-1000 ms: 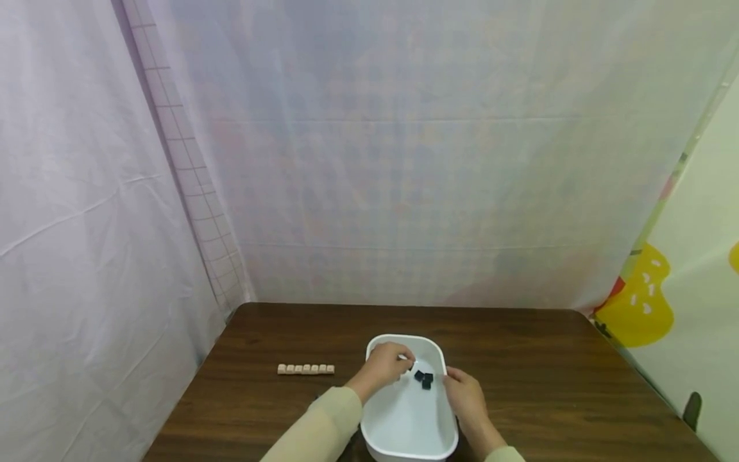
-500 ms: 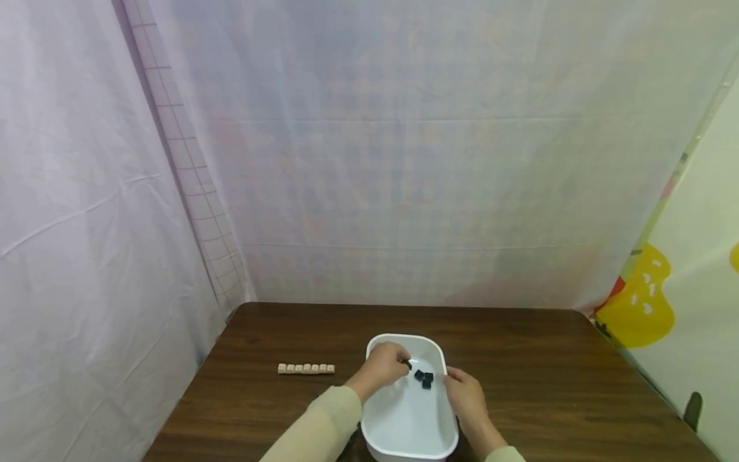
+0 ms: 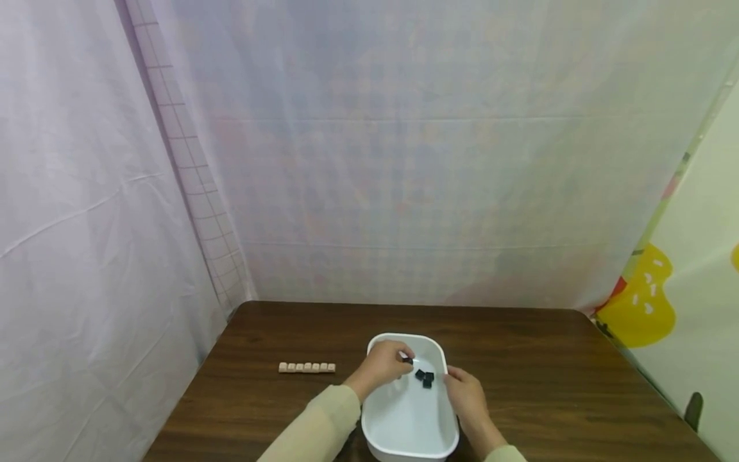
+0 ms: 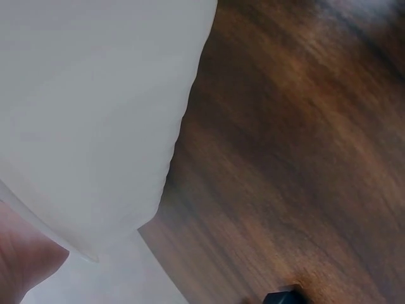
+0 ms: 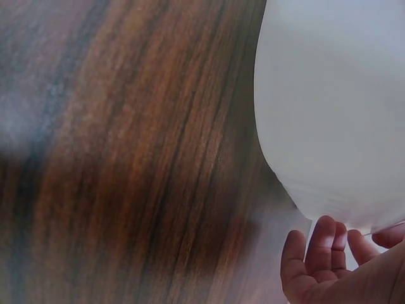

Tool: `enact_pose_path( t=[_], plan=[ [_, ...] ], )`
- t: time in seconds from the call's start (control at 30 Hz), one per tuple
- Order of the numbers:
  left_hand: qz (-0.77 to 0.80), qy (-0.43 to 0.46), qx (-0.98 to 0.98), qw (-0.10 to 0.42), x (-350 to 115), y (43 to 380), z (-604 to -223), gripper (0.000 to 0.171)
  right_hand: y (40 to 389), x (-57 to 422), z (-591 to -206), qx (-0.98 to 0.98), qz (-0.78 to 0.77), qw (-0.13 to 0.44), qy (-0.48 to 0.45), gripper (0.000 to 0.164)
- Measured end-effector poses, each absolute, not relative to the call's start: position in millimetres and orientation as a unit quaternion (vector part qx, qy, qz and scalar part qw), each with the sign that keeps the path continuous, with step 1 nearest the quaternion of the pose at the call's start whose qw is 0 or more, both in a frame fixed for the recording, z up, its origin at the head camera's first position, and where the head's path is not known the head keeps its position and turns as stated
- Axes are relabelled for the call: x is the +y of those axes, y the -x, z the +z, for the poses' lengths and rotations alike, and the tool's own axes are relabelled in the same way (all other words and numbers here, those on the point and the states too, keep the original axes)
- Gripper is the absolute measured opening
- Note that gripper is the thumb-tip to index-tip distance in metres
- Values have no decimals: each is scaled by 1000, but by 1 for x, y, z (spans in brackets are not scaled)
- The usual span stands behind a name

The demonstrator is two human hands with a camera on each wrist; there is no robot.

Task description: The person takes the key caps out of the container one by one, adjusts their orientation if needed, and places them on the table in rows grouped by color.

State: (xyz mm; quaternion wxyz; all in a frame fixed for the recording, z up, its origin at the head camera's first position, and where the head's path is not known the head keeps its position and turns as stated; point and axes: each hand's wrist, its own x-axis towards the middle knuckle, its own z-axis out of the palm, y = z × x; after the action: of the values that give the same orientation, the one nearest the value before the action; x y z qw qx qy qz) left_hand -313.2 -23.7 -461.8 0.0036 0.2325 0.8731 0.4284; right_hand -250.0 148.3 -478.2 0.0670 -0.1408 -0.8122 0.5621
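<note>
A white plastic tub (image 3: 408,420) stands on the table, with several black keycaps (image 3: 427,377) lying loose on its floor. My left hand (image 3: 383,364) reaches over the tub's left side and pinches a small black keycap (image 3: 408,360) between thumb and fingers, above the tub's floor. Along the right side my right hand (image 3: 466,394) holds the rim, thumb at the top edge and fingers against the outer wall, as the right wrist view shows. To the left of the tub, beige keycaps (image 3: 307,367) form a straight row on the table.
The dark wood-grain table (image 3: 531,359) runs back to a pale curtain (image 3: 404,192). Another curtain (image 3: 98,256) hangs at the left. In the left wrist view a small black object (image 4: 285,297) shows at the lower edge, beside the tub.
My left fingers have shifted slightly, and the black keycap between them shows more clearly. The right hand and the tub have stayed in place.
</note>
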Motion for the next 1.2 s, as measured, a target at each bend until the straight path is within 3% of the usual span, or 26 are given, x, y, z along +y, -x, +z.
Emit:
enact_pose_path(
  t=[0.63, 1.2],
  plan=[
    [431, -242, 869, 9, -47, 312, -439, 23, 252, 148, -479, -816, 556, 67, 143, 43],
    [441, -234, 866, -23, -133, 301, -439, 21, 254, 150, -482, -791, 590, 66, 148, 42]
  ],
)
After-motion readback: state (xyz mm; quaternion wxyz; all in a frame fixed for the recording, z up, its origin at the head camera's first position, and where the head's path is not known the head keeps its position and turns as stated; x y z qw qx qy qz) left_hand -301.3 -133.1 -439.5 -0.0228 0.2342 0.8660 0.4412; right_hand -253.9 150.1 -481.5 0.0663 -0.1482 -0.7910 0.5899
